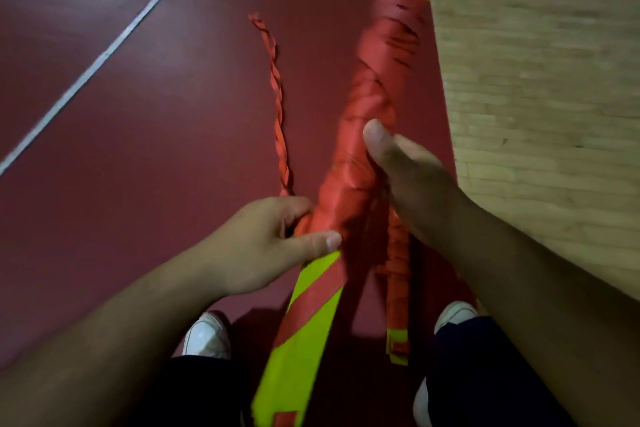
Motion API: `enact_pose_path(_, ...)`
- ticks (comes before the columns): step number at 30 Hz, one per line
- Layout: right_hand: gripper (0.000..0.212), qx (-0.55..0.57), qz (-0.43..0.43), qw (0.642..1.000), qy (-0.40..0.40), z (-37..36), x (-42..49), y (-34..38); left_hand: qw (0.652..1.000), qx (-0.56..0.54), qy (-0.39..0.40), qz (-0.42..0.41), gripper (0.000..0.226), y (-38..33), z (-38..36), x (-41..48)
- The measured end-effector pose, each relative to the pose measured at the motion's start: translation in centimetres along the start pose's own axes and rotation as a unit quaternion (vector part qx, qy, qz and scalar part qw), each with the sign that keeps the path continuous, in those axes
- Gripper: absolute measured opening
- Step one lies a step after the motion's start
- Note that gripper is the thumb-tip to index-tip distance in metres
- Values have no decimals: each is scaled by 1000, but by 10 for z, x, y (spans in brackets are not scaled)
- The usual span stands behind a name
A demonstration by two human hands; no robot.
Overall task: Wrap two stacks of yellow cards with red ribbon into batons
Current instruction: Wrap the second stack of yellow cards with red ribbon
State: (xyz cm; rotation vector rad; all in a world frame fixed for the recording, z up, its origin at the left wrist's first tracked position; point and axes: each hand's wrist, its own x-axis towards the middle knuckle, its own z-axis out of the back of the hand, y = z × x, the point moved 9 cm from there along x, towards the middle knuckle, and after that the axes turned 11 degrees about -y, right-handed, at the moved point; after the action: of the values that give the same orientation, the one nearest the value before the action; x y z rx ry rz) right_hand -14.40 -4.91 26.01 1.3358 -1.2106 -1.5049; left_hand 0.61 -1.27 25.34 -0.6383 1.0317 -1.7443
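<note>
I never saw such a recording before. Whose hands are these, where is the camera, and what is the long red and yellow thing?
There is no machine here. A person wears one camera on the head, so you look down as that person does. The left hand and the right hand both grip a long baton: yellow cards wound with red ribbon, yellow showing at both ends. A loose twisted ribbon tail trails from near the left hand, over the red floor. Under the right hand hangs a second, thinner red-and-yellow piece; whether that hand holds it too, I cannot tell. Below are white shoes; at the right is a wooden floor.
</note>
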Motion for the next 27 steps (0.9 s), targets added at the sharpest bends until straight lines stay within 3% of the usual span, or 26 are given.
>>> enact_pose_path(6, 15, 228, -64, 970, 52, -6, -6, 1, 998, 23, 49, -26, 48, -14, -8, 2)
enact_pose_path(9, 18, 277, -59, 954, 96, -5, -5, 14, 991, -49, 122, -11, 46, -19, -27, -7)
enact_pose_path(13, 37, 322, -81, 914, 233, -20, -20, 21, 975, -125, 185, 22, 48, -21, -43, -16)
enact_pose_path(18, 21, 307, -76, 928, 196, -13, -16, 27, 980, -102, 168, 13, 17, -21, -45, -12)
enact_pose_path(21, 20, 300, -65, 939, 151, 0, -5, 28, 983, -80, 163, 37, 19, -12, -39, -13)
enact_pose_path(23, 20, 295, -63, 945, 130, 6, -1, 26, 984, -49, 161, 52, 8, -6, -34, -14)
enact_pose_path(27, 14, 278, -71, 950, 123, 4, -2, 20, 986, 31, 151, 57, 30, -1, -27, -10)
